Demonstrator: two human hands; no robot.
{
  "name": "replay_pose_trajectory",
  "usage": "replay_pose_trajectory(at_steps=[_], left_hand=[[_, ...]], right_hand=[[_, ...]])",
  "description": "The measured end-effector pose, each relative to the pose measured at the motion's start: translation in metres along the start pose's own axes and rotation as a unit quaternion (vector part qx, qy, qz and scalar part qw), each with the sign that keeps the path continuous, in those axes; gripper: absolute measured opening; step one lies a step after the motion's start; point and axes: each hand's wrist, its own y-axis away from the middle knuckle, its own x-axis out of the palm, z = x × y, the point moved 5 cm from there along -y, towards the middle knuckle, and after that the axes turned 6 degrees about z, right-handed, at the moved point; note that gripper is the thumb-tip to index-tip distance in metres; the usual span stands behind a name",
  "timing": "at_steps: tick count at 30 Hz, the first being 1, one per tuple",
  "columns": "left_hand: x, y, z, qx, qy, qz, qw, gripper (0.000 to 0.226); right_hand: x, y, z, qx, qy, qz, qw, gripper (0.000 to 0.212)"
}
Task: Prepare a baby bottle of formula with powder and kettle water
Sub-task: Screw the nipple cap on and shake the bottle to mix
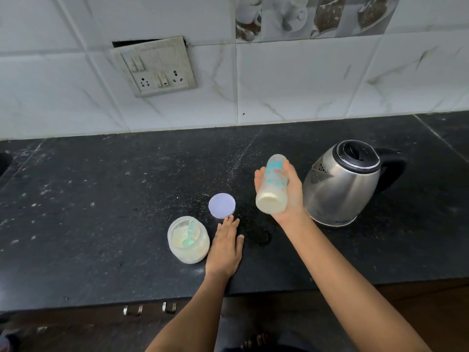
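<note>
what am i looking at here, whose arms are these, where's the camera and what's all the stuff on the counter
No machine here: a person works with bare hands. The single picture comes from a camera worn on their head, looking down. The right hand grips a baby bottle, tilted, with milky liquid in its lower end. The left hand rests flat on the black counter, fingers straight, beside an open jar of powder with a green scoop in it. A round lid lies just beyond the fingertips. A steel kettle stands to the right.
</note>
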Motion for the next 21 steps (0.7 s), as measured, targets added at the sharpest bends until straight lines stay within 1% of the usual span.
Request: replay_pose_trajectory(at_steps=[1,2,4,5,6,7,9,10,11,14,15,16,17,19,20,21], left_hand=[[0.001,0.0,0.001,0.002,-0.001,-0.001,1.0,0.048],[0.002,-0.001,0.001,0.004,-0.003,-0.001,1.0,0.048],[0.003,-0.002,0.002,0.011,-0.01,-0.007,1.0,0.047],[0.003,-0.002,0.002,0.013,-0.012,-0.01,1.0,0.047],[0.004,-0.002,0.003,0.012,-0.012,-0.012,1.0,0.047],[0.004,-0.002,0.003,0.012,-0.012,-0.013,1.0,0.047],[0.004,-0.003,0.003,0.016,-0.012,-0.014,1.0,0.047],[0.004,-0.003,0.002,0.016,-0.012,-0.015,1.0,0.047],[0.003,-0.003,0.002,0.017,-0.012,-0.017,1.0,0.047],[0.003,-0.003,0.001,0.024,-0.013,-0.014,1.0,0.048],[0.004,-0.002,0.001,0.027,-0.015,-0.015,0.999,0.049],[0.004,-0.002,0.001,0.026,-0.016,-0.016,0.999,0.049],[0.004,-0.003,0.002,0.023,-0.017,-0.017,0.999,0.048],[0.004,-0.004,0.003,0.02,-0.016,-0.019,0.999,0.047],[0.004,-0.004,0.002,0.021,-0.016,-0.02,0.999,0.047],[0.004,-0.003,0.002,0.023,-0.016,-0.019,0.999,0.047]], right_hand=[[-0.002,-0.003,0.0,0.001,-0.035,0.012,0.999,0.028],[-0.003,-0.003,-0.001,0.014,-0.042,0.046,0.998,0.03],[-0.008,0.002,-0.006,0.043,0.002,0.112,0.993,0.043],[-0.009,0.006,-0.007,0.049,0.034,0.127,0.99,0.05],[-0.007,0.008,-0.007,0.051,0.057,0.132,0.988,0.052],[-0.003,0.007,-0.005,0.047,0.065,0.131,0.988,0.048],[0.0,0.002,0.001,0.029,0.02,0.083,0.996,0.032],[0.001,0.001,0.003,0.023,-0.008,0.063,0.998,0.03],[0.004,0.003,-0.001,0.028,-0.011,0.066,0.997,0.029],[0.011,0.022,-0.026,0.071,0.082,0.159,0.981,0.033],[0.014,0.028,-0.03,0.073,0.115,0.19,0.972,0.035],[0.018,0.03,-0.029,0.066,0.13,0.198,0.969,0.033],[0.023,0.028,-0.024,0.054,0.117,0.187,0.974,0.032],[0.018,0.016,-0.012,0.011,0.015,0.101,0.995,0.032],[0.014,0.013,-0.009,-0.004,-0.032,0.064,0.997,0.032],[0.01,0.012,-0.01,-0.003,-0.041,0.057,0.998,0.033]])
